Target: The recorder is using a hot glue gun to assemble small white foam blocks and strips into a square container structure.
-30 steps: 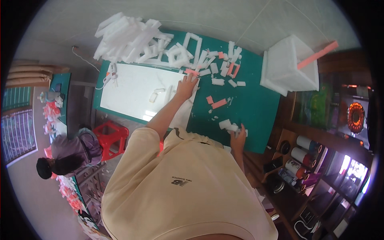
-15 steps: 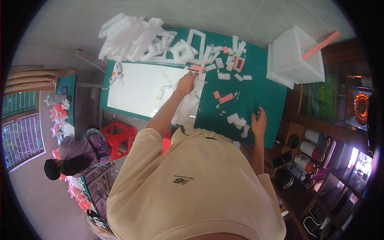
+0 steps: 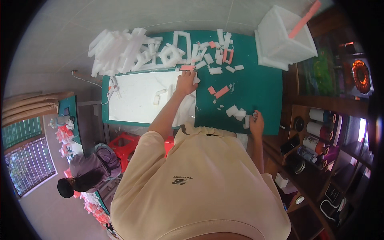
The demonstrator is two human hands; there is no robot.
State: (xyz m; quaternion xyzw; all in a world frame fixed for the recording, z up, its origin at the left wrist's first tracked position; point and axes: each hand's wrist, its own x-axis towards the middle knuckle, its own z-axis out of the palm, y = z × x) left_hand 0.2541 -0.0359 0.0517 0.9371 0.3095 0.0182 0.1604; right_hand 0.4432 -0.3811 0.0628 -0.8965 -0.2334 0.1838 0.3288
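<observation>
At the right end of a white board (image 3: 132, 90), my left hand (image 3: 186, 83) reaches far forward with its fingers bent around a small white foam piece (image 3: 196, 79). Just beyond its fingertips lies a pink foam strip (image 3: 187, 68). My right hand (image 3: 258, 123) is at the near right of the green table, fingers curled and closed on a white foam block (image 3: 247, 121); the exact grip is partly hidden. Several white foam scraps (image 3: 236, 112) lie beside it. Two pink foam pieces (image 3: 221, 92) rest between my hands.
A big pile of white foam strips (image 3: 118, 50) covers the far left, with foam frames (image 3: 183, 44) beside it. A white foam box (image 3: 282, 40) stands at the far right, near shelves (image 3: 320, 132). A glue gun (image 3: 113, 86) lies on the board's left. Another person (image 3: 94, 164) sits at left.
My right hand has gone from spread fingers to curled ones at the white foam block. The left hand now has a small white foam piece at its fingers. The whole view has shifted slightly.
</observation>
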